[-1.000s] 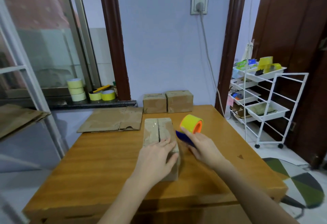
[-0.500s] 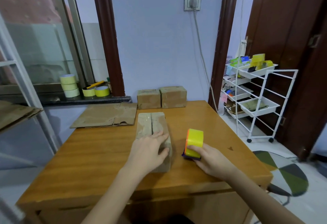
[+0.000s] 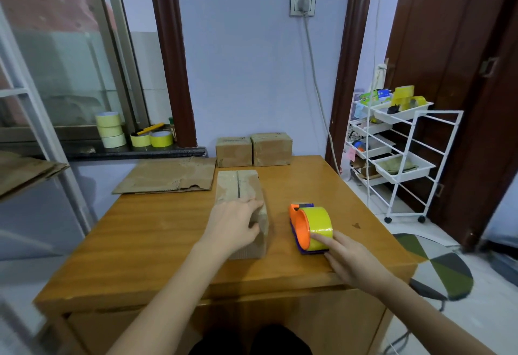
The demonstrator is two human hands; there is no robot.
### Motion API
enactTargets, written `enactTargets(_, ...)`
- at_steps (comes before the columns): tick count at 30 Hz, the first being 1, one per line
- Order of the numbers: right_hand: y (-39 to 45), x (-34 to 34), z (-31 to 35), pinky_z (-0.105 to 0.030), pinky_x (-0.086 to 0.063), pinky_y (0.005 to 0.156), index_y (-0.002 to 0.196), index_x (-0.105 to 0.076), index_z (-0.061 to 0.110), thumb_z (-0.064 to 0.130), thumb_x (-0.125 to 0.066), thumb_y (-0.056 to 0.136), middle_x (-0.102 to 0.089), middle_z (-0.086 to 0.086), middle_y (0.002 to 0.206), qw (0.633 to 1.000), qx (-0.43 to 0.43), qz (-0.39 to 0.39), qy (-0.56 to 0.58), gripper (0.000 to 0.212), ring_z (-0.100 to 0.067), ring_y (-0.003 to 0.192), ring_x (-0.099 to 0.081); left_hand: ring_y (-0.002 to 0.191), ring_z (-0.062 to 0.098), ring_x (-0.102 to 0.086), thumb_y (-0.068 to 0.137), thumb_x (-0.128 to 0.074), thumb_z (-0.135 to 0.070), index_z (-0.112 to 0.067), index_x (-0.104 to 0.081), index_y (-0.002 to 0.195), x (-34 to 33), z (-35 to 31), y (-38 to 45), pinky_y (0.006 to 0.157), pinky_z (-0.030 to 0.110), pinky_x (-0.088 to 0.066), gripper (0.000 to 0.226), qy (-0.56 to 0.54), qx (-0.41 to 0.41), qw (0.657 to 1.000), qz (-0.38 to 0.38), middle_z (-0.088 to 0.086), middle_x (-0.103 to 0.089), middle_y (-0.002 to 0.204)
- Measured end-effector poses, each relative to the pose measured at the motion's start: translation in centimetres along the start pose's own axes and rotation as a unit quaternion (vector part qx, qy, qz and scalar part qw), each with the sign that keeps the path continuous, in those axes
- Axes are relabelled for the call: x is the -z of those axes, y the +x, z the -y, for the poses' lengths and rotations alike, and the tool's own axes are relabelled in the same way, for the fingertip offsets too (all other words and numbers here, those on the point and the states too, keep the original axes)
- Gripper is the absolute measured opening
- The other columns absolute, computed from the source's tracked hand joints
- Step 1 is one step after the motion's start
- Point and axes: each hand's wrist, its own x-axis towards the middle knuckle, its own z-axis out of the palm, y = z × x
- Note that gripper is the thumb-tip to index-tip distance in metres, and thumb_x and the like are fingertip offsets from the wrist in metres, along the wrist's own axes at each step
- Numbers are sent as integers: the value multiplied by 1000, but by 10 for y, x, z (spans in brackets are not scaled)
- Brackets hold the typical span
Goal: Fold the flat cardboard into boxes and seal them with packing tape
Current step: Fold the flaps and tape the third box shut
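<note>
A small cardboard box [image 3: 238, 183] lies on the wooden table [image 3: 157, 237], taped shut along its top seam. My left hand [image 3: 232, 222] lies over its near end, fingers across the top and thumb bent down its right side. To the right, an orange and blue tape dispenser [image 3: 311, 227] with a yellow roll stands on the table. My right hand [image 3: 347, 256] is behind it, with straight fingers touching the roll and the dispenser's base. A flat cardboard sheet [image 3: 168, 176] lies at the table's far left.
Two taped boxes [image 3: 234, 151] [image 3: 272, 148] stand against the wall at the table's far edge. Several tape rolls [image 3: 110, 130] sit on the window sill. A white wheeled cart [image 3: 398, 141] stands to the right. More flat cardboard [image 3: 25, 169] rests on a shelf at left.
My right hand carried the tape dispenser from above the box down to the table on the right and loosened its hold. My left hand stayed on the box.
</note>
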Motion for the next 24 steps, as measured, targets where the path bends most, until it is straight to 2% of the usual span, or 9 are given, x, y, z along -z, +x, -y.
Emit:
enactTargets(3, -5, 6, 5, -22, -41, 62, 148, -8, 49, 26, -42, 92, -46, 3, 106, 999, -25, 21, -3, 69, -12, 75, -49, 111, 14, -55, 92, -51, -33, -28, -42, 141, 5, -2, 5, 71, 22, -39, 50, 12, -8, 1000, 8, -9, -54, 131)
enactTargets(5, -7, 8, 7, -23, -42, 64, 147, -4, 52, 24, -44, 92, -45, 2, 114, 999, -31, 29, -2, 73, -13, 75, -50, 110, 14, -54, 91, -53, -34, -27, -43, 139, 5, -2, 5, 70, 21, -36, 50, 10, -11, 1000, 13, -7, -53, 129)
enactTargets(9, -9, 11, 10, -19, -43, 74, 142, 4, 59, 28, -50, 90, -36, -3, 141, 999, -52, 12, -4, 81, -14, 98, -57, 118, 15, -42, 87, -59, -39, -26, -45, 131, 1, 6, 5, 92, 27, -35, 48, -28, -6, 999, 33, -6, -43, 130)
enactTargets(12, -11, 15, 16, -22, -43, 91, 138, 8, 63, 36, -52, 87, -19, -6, 153, 996, -90, -9, 6, 83, -20, 132, -42, 121, 17, -37, 82, -64, -41, -28, -46, 127, 7, 12, 12, 98, 30, -32, 51, -51, -9, 996, 76, -4, -40, 127)
enactTargets(15, -8, 22, 28, -32, -45, 94, 143, -2, 56, 47, -49, 83, -18, -10, 154, 992, -115, -45, -22, 76, -28, 127, -46, 128, 19, -31, 81, -64, -52, -26, -41, 135, 19, 17, 14, 105, 36, -30, 65, -44, -22, 990, 134, 0, -34, 137)
enactTargets(17, 0, 29, 40, -33, -44, 91, 145, -18, 43, 48, -45, 84, -23, -9, 150, 984, -143, -107, -3, 67, -30, 123, -49, 135, 18, -27, 85, -58, -55, -26, -36, 141, 27, 22, 6, 111, 40, -26, 67, -123, 2, 988, 97, -1, -29, 146)
enactTargets(19, 13, 35, 53, -35, -45, 91, 143, -27, 32, 43, -42, 87, -28, -6, 146, 975, -148, -165, 25, 60, -27, 124, -47, 136, 12, -27, 92, -50, -50, -24, -36, 143, 30, 30, -8, 112, 35, -24, 59, -288, 67, 955, 0, -6, -28, 149)
enactTargets(21, 30, 39, 70, -32, -41, 95, 144, -29, 31, 40, -38, 90, -31, 1, 147, 973, -131, -180, 61, 55, -15, 129, -40, 136, 9, -28, 97, -43, -43, -24, -37, 143, 24, 39, -25, 108, 29, -24, 51, -424, 151, 889, -82, -8, -32, 150)
enactTargets(24, 55, 32, 99, -18, -27, 104, 144, -24, 36, 38, -34, 94, -29, 16, 146, 966, -132, -150, 163, 51, 2, 134, -28, 141, 15, -25, 100, -34, -43, -29, -32, 146, 1, 45, -45, 110, 35, -24, 49, -542, 248, 798, -87, -7, -28, 154)
